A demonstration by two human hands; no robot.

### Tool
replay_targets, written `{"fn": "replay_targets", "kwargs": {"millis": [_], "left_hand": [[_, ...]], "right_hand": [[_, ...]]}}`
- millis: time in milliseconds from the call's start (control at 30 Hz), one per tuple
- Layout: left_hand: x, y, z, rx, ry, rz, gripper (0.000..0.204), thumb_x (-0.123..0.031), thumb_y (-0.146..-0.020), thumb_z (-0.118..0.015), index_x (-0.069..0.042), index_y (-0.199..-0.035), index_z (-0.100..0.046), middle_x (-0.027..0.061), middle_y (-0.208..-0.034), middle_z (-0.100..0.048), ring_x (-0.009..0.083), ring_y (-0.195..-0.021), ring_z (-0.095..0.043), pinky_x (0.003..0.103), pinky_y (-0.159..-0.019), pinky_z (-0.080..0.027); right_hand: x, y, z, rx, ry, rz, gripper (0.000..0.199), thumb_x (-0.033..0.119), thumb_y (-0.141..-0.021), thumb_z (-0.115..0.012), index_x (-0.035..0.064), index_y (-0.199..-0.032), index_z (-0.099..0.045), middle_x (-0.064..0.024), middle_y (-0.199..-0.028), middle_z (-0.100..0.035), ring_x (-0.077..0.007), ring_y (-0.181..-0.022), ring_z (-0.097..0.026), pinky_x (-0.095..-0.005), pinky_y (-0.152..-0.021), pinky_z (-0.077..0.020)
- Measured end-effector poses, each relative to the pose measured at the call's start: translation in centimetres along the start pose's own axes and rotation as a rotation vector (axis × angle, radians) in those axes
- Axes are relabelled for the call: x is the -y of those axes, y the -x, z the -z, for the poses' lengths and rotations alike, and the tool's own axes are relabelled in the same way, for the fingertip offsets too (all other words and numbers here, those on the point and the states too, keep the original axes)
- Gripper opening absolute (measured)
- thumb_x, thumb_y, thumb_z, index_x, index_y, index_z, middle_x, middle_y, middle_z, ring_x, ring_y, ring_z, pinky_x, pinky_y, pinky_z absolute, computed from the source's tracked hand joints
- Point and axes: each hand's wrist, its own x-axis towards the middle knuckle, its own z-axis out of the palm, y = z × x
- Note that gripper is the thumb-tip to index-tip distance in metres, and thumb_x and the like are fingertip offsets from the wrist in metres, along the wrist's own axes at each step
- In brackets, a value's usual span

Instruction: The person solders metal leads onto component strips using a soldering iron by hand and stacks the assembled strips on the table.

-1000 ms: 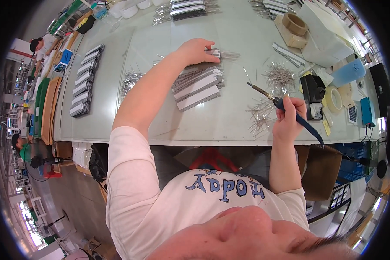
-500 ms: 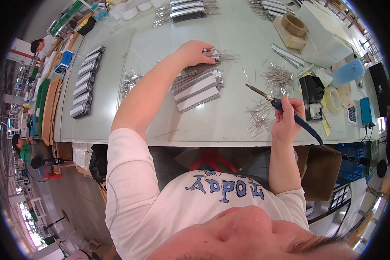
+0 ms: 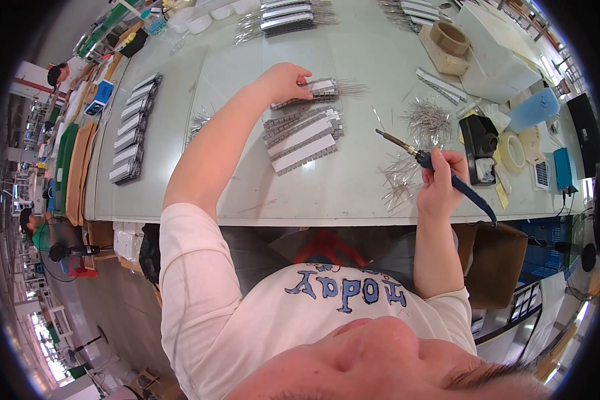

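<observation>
My left hand (image 3: 288,83) reaches to the middle of the table. Its thumb and fingers pinch the left part of a grey, segmented strip piece with a white top (image 3: 323,85). Thin metal wires (image 3: 352,88) stick out from that piece's right end. Just nearer to me lies a stack of similar grey-and-white strips (image 3: 303,143), apart from the hand. My right hand (image 3: 443,183) is closed around the blue handle of a soldering iron (image 3: 403,145). The iron's tip points up and left, above the table, and its dark cable hangs down to the right.
Loose wire piles (image 3: 428,119) lie around the iron. At the right stand a black soldering-iron stand (image 3: 480,150), tape roll (image 3: 511,153), blue bottle (image 3: 535,110) and white box (image 3: 500,63). A row of strips (image 3: 135,127) lies left; more stacks (image 3: 288,17) lie at the back.
My left hand has shifted slightly left, baring more of the strip piece's white top. The right hand and the soldering iron have hardly moved.
</observation>
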Motion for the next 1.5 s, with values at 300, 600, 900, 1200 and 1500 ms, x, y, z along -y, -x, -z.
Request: {"fn": "replay_targets", "kwargs": {"millis": [300, 600, 900, 1200, 1500], "left_hand": [[-0.2, 0.4, 0.7, -0.059, 0.015, -0.002, 0.062, -0.029, -0.071, -0.077, -0.007, -0.125, -0.057, 0.0125, -0.114, -0.064, 0.0254, -0.104, -0.061, 0.033, -0.092, -0.047], [0.2, -0.3, 2.0, -0.045, -0.023, -0.09, 0.063, -0.029, -0.073, -0.076, -0.01, -0.129, -0.053, 0.0113, -0.116, -0.063, 0.0249, -0.107, -0.059, 0.035, -0.093, -0.047], [0.3, -0.5, 0.8, 0.095, -0.096, -0.097, 0.064, -0.027, -0.074, -0.075, -0.015, -0.132, -0.05, 0.0088, -0.116, -0.062, 0.0245, -0.107, -0.058, 0.035, -0.093, -0.046], [0.6, -1.0, 0.4, 0.076, -0.127, -0.152, 0.065, -0.029, -0.075, -0.073, -0.016, -0.133, -0.049, 0.0083, -0.112, -0.062, 0.024, -0.104, -0.058, 0.035, -0.091, -0.047], [0.2, -0.9, 0.7, 0.095, -0.109, -0.126, 0.067, -0.029, -0.074, -0.074, -0.016, -0.134, -0.048, 0.0085, -0.115, -0.061, 0.0237, -0.103, -0.058, 0.035, -0.09, -0.048]], "right_hand": [[0.0, 0.0, 0.0, 0.0, -0.006, -0.004, 0.017, 0.008, -0.082, -0.066, 0.0064, -0.076, -0.051, -0.0002, -0.063, -0.052, -0.0035, -0.05, -0.04, -0.0177, -0.045, -0.0303], [0.2, 0.0, -0.1, 0.005, 0.001, 0.004, 0.017, 0.008, -0.082, -0.067, 0.0064, -0.076, -0.051, 0.0, -0.062, -0.052, -0.0036, -0.049, -0.04, -0.0176, -0.044, -0.0298], [0.2, 0.0, -0.1, 0.005, 0.007, -0.014, 0.018, 0.008, -0.082, -0.067, 0.0064, -0.076, -0.05, 0.0005, -0.062, -0.051, -0.0032, -0.05, -0.04, -0.0172, -0.045, -0.0303], [0.1, 0.1, -0.2, 0.009, 0.002, -0.008, 0.018, 0.008, -0.082, -0.067, 0.0063, -0.076, -0.05, 0.0003, -0.062, -0.051, -0.0037, -0.049, -0.04, -0.0178, -0.045, -0.0303], [0.0, 0.0, 0.0, 0.018, -0.002, -0.014, 0.017, 0.008, -0.082, -0.067, 0.0065, -0.077, -0.051, 0.0, -0.063, -0.052, -0.0037, -0.051, -0.041, -0.0178, -0.046, -0.0301]]}}
